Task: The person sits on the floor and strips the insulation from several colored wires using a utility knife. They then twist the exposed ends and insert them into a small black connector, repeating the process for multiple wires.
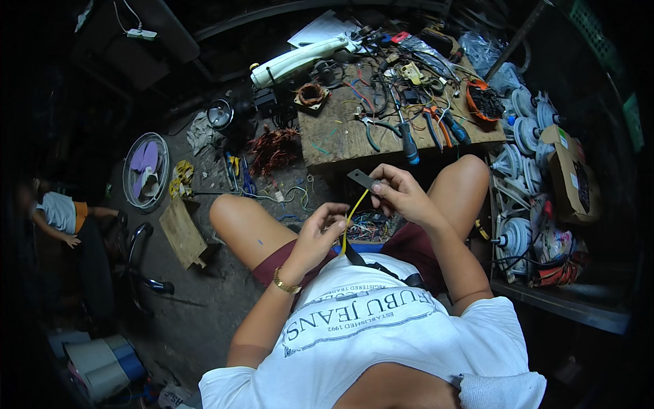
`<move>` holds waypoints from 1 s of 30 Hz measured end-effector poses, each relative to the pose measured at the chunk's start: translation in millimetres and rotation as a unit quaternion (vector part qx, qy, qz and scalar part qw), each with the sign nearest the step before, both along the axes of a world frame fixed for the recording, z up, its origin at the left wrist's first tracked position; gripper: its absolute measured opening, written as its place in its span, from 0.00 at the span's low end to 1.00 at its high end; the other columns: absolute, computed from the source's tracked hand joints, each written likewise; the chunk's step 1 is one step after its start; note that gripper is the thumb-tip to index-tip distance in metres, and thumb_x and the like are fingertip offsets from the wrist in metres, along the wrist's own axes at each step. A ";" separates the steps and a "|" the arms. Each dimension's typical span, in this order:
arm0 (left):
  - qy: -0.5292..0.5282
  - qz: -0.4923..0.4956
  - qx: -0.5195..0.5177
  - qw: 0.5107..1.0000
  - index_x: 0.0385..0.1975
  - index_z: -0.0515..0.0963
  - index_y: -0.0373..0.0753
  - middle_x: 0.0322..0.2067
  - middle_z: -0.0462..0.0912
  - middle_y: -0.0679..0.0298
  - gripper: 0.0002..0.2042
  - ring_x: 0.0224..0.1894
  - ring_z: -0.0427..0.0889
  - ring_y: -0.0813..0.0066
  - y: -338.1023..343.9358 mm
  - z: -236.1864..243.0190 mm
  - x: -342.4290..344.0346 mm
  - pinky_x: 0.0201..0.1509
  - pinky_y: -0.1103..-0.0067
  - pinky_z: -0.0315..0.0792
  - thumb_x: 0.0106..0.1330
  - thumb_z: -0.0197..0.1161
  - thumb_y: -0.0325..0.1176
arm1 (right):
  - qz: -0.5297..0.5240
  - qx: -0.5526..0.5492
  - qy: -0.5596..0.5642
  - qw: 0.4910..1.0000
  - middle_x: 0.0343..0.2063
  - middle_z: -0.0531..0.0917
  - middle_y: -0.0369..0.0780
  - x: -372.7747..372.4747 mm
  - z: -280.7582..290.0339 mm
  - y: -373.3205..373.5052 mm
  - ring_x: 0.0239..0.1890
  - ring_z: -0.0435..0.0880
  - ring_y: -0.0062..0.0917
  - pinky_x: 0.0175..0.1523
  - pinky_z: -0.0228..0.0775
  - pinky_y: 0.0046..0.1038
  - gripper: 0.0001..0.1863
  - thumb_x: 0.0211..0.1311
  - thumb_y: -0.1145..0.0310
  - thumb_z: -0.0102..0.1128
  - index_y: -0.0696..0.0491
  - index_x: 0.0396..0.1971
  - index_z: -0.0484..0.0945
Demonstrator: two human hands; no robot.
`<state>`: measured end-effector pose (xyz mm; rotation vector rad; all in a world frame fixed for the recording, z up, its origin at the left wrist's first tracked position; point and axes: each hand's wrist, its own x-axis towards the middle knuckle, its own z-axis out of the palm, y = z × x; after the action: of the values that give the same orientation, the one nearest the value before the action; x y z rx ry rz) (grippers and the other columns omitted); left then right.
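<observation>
Open air btwn the hands and the wooden table (337, 151), whose near L corner shows mostly bare wood. R hand (400, 196) has a grey plate (360, 178) jutting into that gap; yellow strip (348, 226) runs past L hand (320, 232). Pliers (436, 128) & screwdriver (409, 144) line the front edge, w/ tangled wires (417, 83) behind. L knee (230, 210) & R knee (470, 172) hem the sides.

Two hands (320, 232) (400, 191), one yellow strip (353, 209), one grey plate (360, 178)

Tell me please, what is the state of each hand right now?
Left hand: fingers curled beside the yellow wire; whether it grips the wire cannot be told.
Right hand: closed, holding a flat grey piece.
</observation>
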<state>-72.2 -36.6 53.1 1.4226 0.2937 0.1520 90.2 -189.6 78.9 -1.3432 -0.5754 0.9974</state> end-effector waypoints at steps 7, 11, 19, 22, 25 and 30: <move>0.051 0.009 -0.131 0.990 0.41 0.72 0.36 0.14 0.63 0.76 0.08 0.13 0.57 0.92 -12.4 6.1 20.6 0.15 0.90 0.55 0.71 0.51 0.33 | -0.013 0.027 0.046 0.998 0.21 0.76 0.34 -13.7 -3.3 5.4 0.17 0.69 0.10 0.20 0.60 0.13 0.10 0.65 0.72 0.52 0.57 0.44 0.70; 0.045 0.019 -0.184 0.982 0.41 0.72 0.37 0.13 0.62 0.78 0.07 0.11 0.53 0.93 -17.0 10.7 22.3 0.13 0.91 0.48 0.71 0.51 0.33 | 0.023 0.026 0.042 0.999 0.21 0.76 0.34 -17.0 -1.8 4.4 0.18 0.69 0.10 0.20 0.59 0.12 0.09 0.65 0.71 0.52 0.56 0.42 0.68; 0.082 -0.007 -0.251 0.965 0.39 0.72 0.37 0.13 0.59 0.79 0.07 0.11 0.50 0.93 -11.4 17.4 19.1 0.13 0.90 0.45 0.70 0.50 0.33 | 0.027 0.017 0.048 0.998 0.20 0.76 0.34 -15.7 1.7 2.7 0.16 0.68 0.10 0.19 0.58 0.13 0.08 0.65 0.71 0.53 0.57 0.40 0.68; 0.083 -0.023 -0.249 0.965 0.38 0.72 0.37 0.13 0.59 0.79 0.07 0.11 0.49 0.93 -10.7 16.1 17.6 0.13 0.90 0.44 0.70 0.50 0.32 | 0.021 0.020 0.052 0.998 0.19 0.77 0.34 -15.7 0.8 1.6 0.15 0.68 0.10 0.19 0.58 0.13 0.08 0.64 0.70 0.54 0.57 0.39 0.69; 0.087 -0.046 -0.290 0.952 0.39 0.73 0.37 0.13 0.59 0.80 0.07 0.12 0.49 0.93 -7.8 17.8 14.1 0.14 0.90 0.44 0.70 0.52 0.33 | 0.012 0.012 0.046 0.999 0.19 0.77 0.34 -15.8 3.6 0.2 0.15 0.69 0.11 0.19 0.59 0.13 0.08 0.64 0.70 0.54 0.58 0.38 0.70; 0.071 -0.052 -0.281 0.956 0.38 0.72 0.36 0.14 0.59 0.80 0.07 0.12 0.50 0.93 -7.3 18.5 9.7 0.14 0.89 0.44 0.70 0.52 0.33 | 0.012 0.030 0.056 0.998 0.19 0.77 0.34 -11.3 2.2 -3.1 0.15 0.70 0.11 0.19 0.60 0.13 0.08 0.64 0.69 0.55 0.58 0.38 0.72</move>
<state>-62.5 -43.9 71.5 0.8809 0.3475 -0.1164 79.0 -192.7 81.1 -1.2212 -0.5338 1.0606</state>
